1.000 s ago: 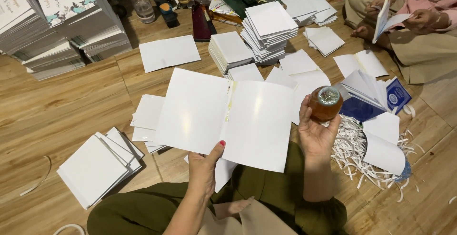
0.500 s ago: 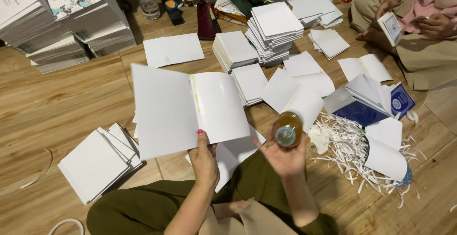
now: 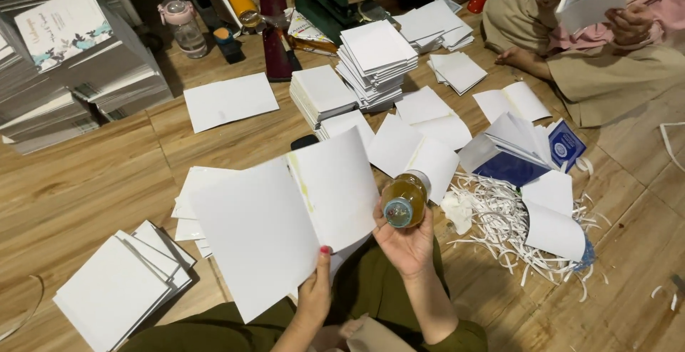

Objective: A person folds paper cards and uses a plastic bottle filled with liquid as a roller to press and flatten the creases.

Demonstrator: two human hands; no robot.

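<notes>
While held open, white folded card, yellowish crease

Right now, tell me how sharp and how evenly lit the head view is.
Head view: even indoor light, soft shadows under the folded white card in the left hand; the amber glue bottle in the right hand is sharp, its cap glinting; wide-angle bending curves the wooden floor planks; the stacked cards are bright but keep their edges.
</notes>
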